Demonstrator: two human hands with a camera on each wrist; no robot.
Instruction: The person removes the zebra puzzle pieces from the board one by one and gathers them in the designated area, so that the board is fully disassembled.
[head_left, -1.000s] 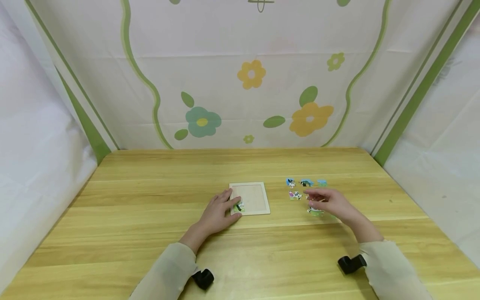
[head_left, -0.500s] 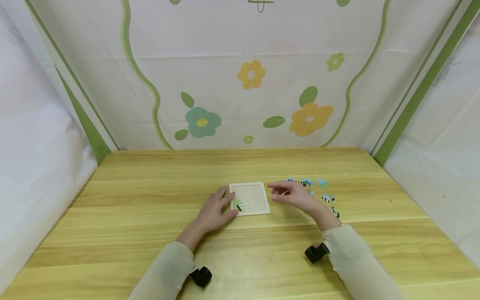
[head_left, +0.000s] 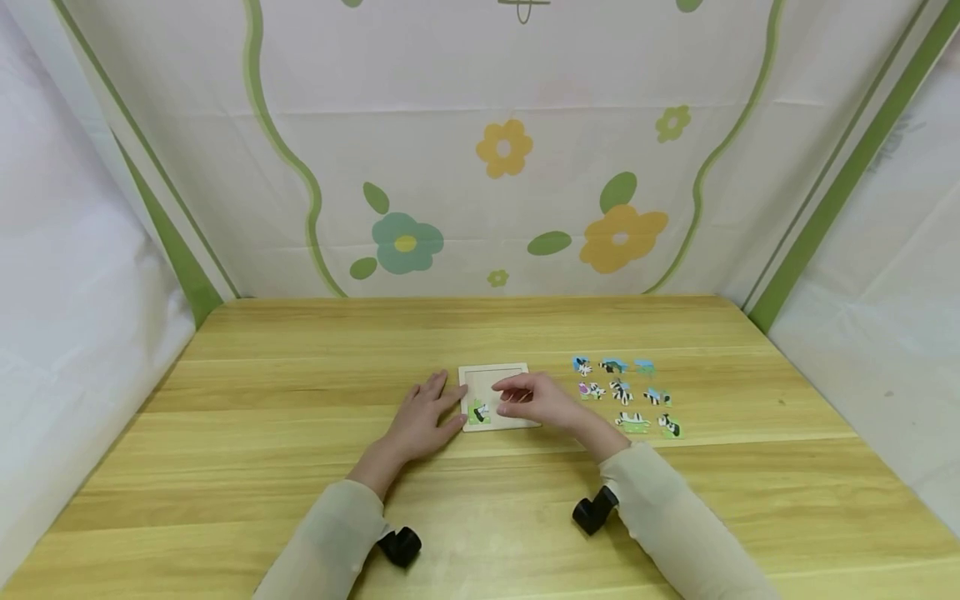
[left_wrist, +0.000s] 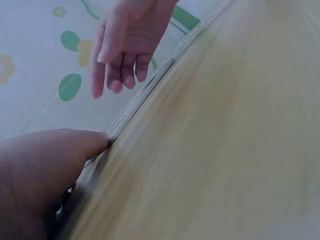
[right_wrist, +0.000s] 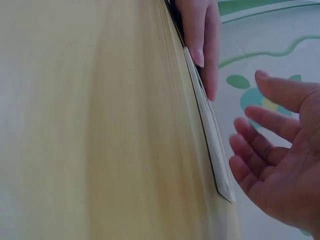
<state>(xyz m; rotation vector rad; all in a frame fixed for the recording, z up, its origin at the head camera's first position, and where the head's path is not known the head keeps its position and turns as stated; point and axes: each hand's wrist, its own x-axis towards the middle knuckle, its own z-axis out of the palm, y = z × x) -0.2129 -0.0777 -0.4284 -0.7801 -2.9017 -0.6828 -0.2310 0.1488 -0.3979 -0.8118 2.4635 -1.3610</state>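
Note:
A square wooden puzzle tray (head_left: 491,367) lies flat on the table, with one green, black and white puzzle piece (head_left: 479,412) in its near left corner. My left hand (head_left: 420,421) rests at the tray's left side, fingers spread, thumb and fingertips right at the rim. Over the tray's right half hovers my right hand (head_left: 545,402), palm turned inward. In the right wrist view, its thumb (right_wrist: 285,91) stands apart from loosely bent fingers, and nothing shows between them. Part of the tray is hidden beneath this hand.
Right of the tray, several loose puzzle pieces (head_left: 621,392) lie spread in rough rows on the wooden table (head_left: 315,350). They carry zebra-like stripes with blue and green. A flower-printed cloth (head_left: 450,83) hangs behind the table, and white cloth walls stand at both sides.
My right hand has moved left from above the loose pieces to over the tray, uncovering those pieces. My left hand has drawn back slightly to the left, off the piece in the tray.

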